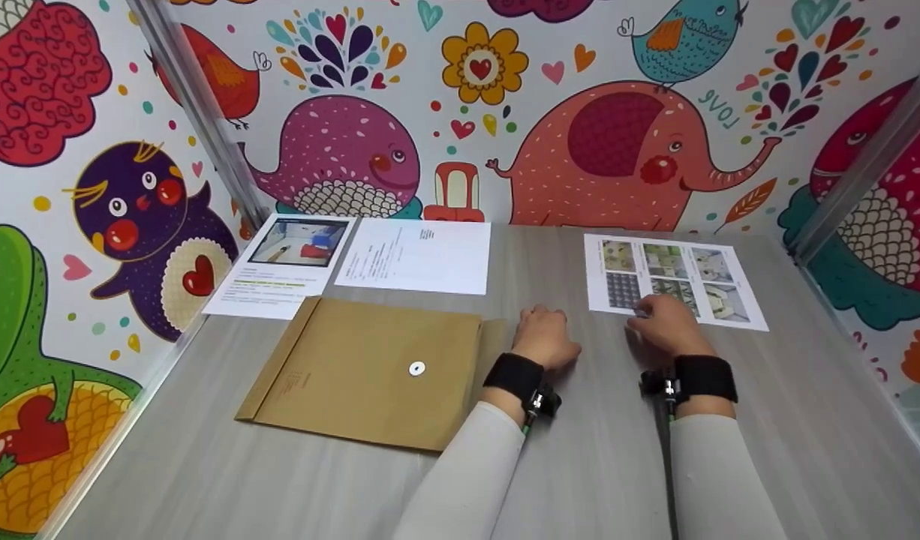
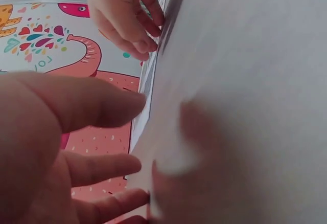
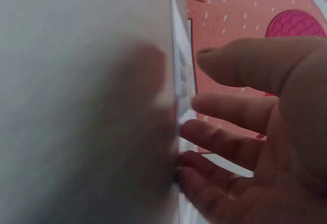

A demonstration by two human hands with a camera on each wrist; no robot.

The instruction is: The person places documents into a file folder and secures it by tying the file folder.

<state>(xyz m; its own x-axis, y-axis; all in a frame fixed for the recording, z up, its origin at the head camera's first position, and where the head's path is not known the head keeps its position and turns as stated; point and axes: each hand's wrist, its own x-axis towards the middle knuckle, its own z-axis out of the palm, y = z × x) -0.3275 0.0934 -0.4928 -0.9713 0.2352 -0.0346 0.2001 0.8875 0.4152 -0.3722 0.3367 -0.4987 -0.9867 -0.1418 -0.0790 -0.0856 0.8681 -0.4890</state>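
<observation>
My left hand [image 1: 544, 341] is low over the grey table, just right of a brown paper file envelope [image 1: 355, 352] with a white round button [image 1: 416, 369]. In the left wrist view its thumb and fingers [image 2: 107, 168] are loosely bent and apart, holding nothing. At the near edge of a white sheet with several printed photos [image 1: 685, 276] is my right hand [image 1: 668, 328]. The right wrist view shows its fingers [image 3: 230, 137] loosely curved, with nothing between thumb and fingers. Some fingertips seem to touch the table or sheet; contact is unclear.
Behind the envelope lie a white text sheet [image 1: 452, 262] and, to its left, a sheet with one photo and highlighted text [image 1: 265, 296]. Cartoon-printed walls [image 1: 475, 142] with metal corner posts [image 1: 205, 112] enclose the table [image 1: 580, 465]. A cable [image 1: 665, 465] runs along the right forearm.
</observation>
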